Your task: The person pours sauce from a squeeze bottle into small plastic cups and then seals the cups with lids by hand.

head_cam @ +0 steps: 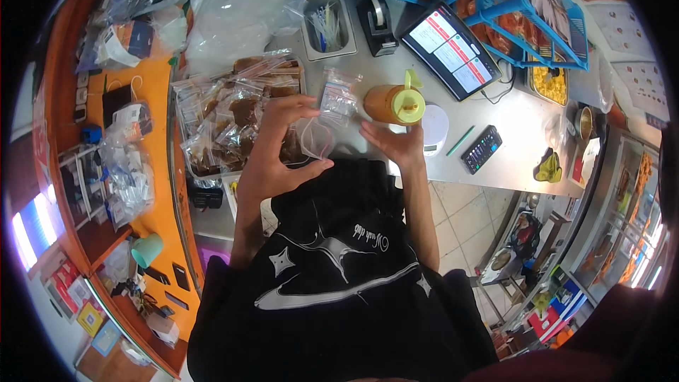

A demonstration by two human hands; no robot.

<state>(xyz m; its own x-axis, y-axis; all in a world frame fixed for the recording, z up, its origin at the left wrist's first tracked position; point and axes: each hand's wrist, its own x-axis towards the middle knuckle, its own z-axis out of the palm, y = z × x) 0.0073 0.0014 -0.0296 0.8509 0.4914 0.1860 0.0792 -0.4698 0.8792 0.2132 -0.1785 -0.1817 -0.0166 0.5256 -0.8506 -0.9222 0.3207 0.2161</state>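
Observation:
My left hand (pixel 281 146) holds a small clear zip bag (pixel 316 139) between thumb and fingers, with its mouth spread wide. My right hand (pixel 395 143) is at the side of a squeeze bottle (pixel 383 103) of orange-brown liquid. Its fingers are partly hidden by the bottle's yellow-green lid (pixel 409 107), which has an attached cap flipped up. Just beyond the held bag lies a stack of flat clear zip bags (pixel 339 96). Left of it, a metal tray (pixel 200 176) bears many zip bags filled with brown sauce (pixel 245 111).
Right of the bottle are a white scale (pixel 436 130), a green pen (pixel 460 140) and a phone (pixel 481 149). A tablet (pixel 451 50), tape dispenser (pixel 377 24) and steel container (pixel 329 53) stand behind. Blue baskets (pixel 498 8) line the back. An orange counter (pixel 159 180) runs left.

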